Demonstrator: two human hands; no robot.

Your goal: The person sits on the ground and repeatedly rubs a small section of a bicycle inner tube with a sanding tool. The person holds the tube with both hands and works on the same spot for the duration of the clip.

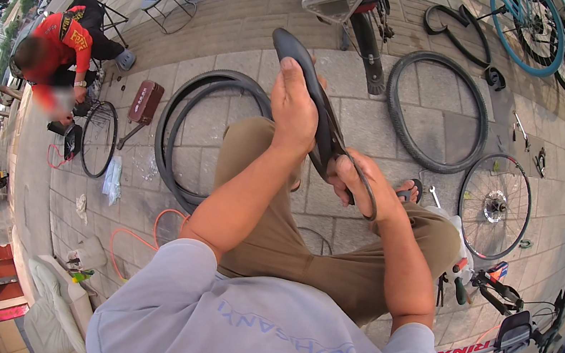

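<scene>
Slanting from upper left to lower right, a black rubber strip (pixel 324 114) is being held in front of the body, between the knees. Its upper stretch is being gripped by the left hand (pixel 295 113), with the fingers closed around its far side and the thumb lying along it. Its lower end is being pinched narrowly by the right hand (pixel 362 177), across which a thin dark edge (pixel 366 185) is passing; whether this belongs to the strip cannot be told. Neither hand is being favoured by nearness, both touching the rubber; handling appears to be governed by that slanted long axis. Beyond, bicycle tyres (pixel 167 124) are lying leftward, and a single tyre (pixel 395 95) and a spoked wheel (pixel 495 205) rightward.
</scene>
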